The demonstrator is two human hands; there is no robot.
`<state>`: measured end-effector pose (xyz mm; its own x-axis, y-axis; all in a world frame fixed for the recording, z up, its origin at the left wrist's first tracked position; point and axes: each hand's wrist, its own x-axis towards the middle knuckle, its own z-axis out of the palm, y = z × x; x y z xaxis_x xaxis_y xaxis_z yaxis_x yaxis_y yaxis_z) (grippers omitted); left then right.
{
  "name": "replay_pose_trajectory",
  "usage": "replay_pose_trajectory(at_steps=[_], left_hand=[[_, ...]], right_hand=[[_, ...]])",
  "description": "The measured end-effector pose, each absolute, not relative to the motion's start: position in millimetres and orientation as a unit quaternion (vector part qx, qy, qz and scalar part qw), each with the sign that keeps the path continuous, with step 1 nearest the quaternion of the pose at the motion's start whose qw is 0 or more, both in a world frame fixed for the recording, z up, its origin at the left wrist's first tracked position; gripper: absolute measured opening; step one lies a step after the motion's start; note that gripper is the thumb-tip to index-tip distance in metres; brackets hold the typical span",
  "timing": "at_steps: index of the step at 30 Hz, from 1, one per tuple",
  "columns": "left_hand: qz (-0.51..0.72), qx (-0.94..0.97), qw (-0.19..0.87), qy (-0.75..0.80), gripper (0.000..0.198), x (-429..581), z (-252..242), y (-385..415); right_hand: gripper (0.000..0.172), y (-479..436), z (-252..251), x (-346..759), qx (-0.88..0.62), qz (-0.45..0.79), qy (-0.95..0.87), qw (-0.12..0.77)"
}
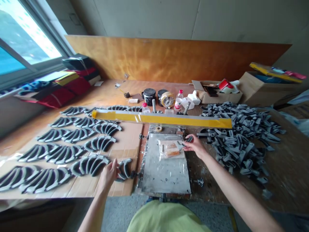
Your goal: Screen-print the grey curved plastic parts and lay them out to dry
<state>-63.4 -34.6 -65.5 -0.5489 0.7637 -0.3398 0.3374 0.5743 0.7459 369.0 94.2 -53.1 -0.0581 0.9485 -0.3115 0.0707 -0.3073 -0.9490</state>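
Observation:
My left hand is over the cardboard sheet, its fingers curled at the near end of a row. They close at the edge of a curved grey part; the exact grip is partly hidden behind the fingers. My right hand pinches another grey part with a dark edge, above the right side of the metal plate. Under that part, a clear film patch with brownish strips lies on the plate. Rows of curved grey parts fan out at left.
A heap of loose grey parts covers the right side of the table. A long yellow-faced bar spans above the plate's far end. Behind it stand black tubs, a tape roll, a red-capped bottle and an open cardboard box.

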Motion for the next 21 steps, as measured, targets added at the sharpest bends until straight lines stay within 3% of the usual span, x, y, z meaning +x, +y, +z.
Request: replay_pose_trajectory(at_steps=[3,8,13,17,21], left_hand=[[0.356,0.390,0.353,0.772,0.054,-35.3,-39.3,0.9],[0.422,0.441,0.378,0.696,0.053,0.2,-5.4,29.5],[0.540,0.448,0.335,0.629,0.042,20.4,44.3,39.7],[0.656,0.442,0.306,0.530,0.039,31.8,85.7,62.8],[0.640,0.446,0.302,0.547,0.045,33.0,93.2,68.4]], right_hand=[[0.047,76.5,-68.9,320.8,-0.586,0.568,-0.450,0.362],[0.040,65.7,-81.5,306.3,-0.674,0.290,-0.637,0.235],[0.058,56.6,-66.1,308.5,-0.607,0.066,-0.768,0.196],[0.061,58.7,-68.8,291.4,-0.438,0.078,-0.884,0.144],[0.061,61.3,-86.7,276.8,-0.426,0.109,-0.892,0.101]])
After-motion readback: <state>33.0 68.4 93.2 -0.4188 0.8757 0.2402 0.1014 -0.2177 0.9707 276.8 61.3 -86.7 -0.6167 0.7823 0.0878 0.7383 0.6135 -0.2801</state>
